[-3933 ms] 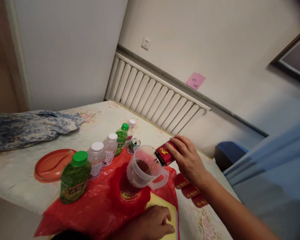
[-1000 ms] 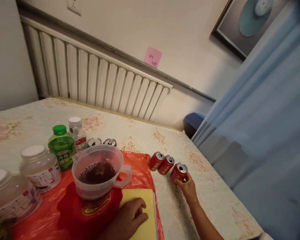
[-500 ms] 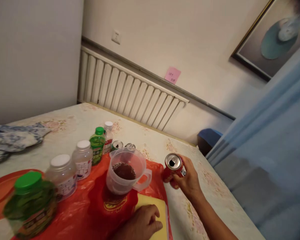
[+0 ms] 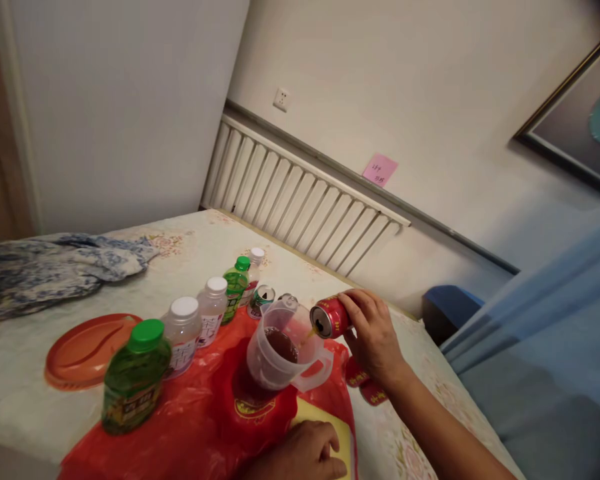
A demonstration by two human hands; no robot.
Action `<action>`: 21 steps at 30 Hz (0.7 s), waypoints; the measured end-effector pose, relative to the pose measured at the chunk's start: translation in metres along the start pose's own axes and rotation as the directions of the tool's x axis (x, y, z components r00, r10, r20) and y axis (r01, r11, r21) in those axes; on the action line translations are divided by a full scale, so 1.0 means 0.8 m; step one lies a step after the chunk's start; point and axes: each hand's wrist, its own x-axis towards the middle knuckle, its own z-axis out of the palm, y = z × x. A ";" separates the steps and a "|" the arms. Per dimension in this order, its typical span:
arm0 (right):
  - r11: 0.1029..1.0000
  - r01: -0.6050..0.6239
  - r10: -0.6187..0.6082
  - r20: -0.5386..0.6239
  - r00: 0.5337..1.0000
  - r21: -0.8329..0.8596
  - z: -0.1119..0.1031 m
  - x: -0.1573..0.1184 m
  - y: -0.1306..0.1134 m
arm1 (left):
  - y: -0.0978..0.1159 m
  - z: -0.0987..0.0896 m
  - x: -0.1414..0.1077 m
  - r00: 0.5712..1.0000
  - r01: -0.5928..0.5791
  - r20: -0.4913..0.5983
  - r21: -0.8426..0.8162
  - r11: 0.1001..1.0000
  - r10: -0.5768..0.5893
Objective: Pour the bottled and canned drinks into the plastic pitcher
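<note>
The right hand [image 4: 375,333] held a red can [image 4: 330,316] in a closed grip around its body, tipped on its side so the opening faced down over a clear plastic jug [image 4: 280,353]. A thin brown stream ran from the can into the jug, which already held dark liquid; the can sat just above the jug's rim, likely to keep the pour from splashing. The jug stood on a red plastic bag [image 4: 200,413] spread over the counter [image 4: 20,387], apparently to catch drips. The left hand [image 4: 305,457] lay flat, fingers loosely curled and holding nothing, on a yellow pad [image 4: 343,437] at the bag's near edge. Behind the right wrist lay two more red cans [image 4: 367,387], partly hidden, so I could not tell whether they were open. Beside the jug ran a line of bottles: a green-capped one [image 4: 135,377] nearest, two white-capped ones [image 4: 183,333], then another green one [image 4: 235,287]. Two opened cans [image 4: 260,300] stood just behind the jug. An orange tray [image 4: 87,350] and a blue patterned cloth [image 4: 55,267] lay farther left.
</note>
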 end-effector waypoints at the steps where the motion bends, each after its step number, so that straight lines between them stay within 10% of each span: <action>1: 1.000 0.019 -0.019 0.005 1.000 -0.011 -0.001 0.002 0.001 | -0.001 0.001 0.001 1.000 -0.001 -0.003 -0.002 1.000 0.001; 21: 0.968 0.232 -0.228 0.052 0.972 -0.090 -0.025 0.028 0.014 | -0.009 0.005 0.001 0.998 -0.048 0.036 -0.002 0.999 0.048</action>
